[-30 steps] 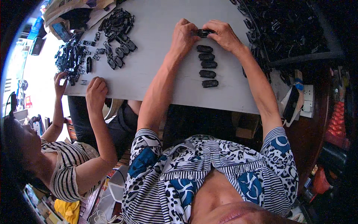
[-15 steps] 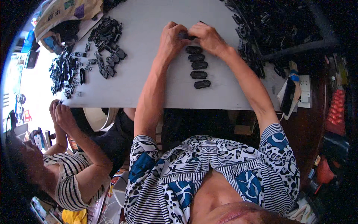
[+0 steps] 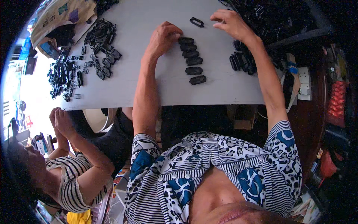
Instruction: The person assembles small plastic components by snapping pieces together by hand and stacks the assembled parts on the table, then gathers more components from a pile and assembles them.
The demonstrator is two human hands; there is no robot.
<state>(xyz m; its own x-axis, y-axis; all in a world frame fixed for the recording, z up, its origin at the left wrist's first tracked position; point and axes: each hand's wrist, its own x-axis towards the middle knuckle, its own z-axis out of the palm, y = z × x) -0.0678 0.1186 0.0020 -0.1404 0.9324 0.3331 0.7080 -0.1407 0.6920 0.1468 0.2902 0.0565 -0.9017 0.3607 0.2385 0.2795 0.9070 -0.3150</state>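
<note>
Several black oval plastic parts (image 3: 194, 71) lie in a column down the middle of the grey table. My left hand (image 3: 165, 36) is at the column's far end, its fingers curled together beside the topmost part (image 3: 185, 40). Whether anything is pinched between those fingertips is hidden. A loose black oval frame (image 3: 196, 22) with an open middle rests on the table beyond the column. To its right, my right hand (image 3: 233, 24) hovers with fingers apart and nothing in them, near the edge of the dark heap of black parts (image 3: 276, 22).
Piles of small black parts (image 3: 100, 35) and clips (image 3: 63, 74) cover the table's left side, below a paper bag (image 3: 61, 18). A co-worker (image 3: 78, 179) in a striped top sits at left, hands together. A power strip (image 3: 304, 83) is at the right edge.
My hands were together over a black part and have parted, the right moving right. The column has one more part at its far end. The loose oval frame now shows on the table.
</note>
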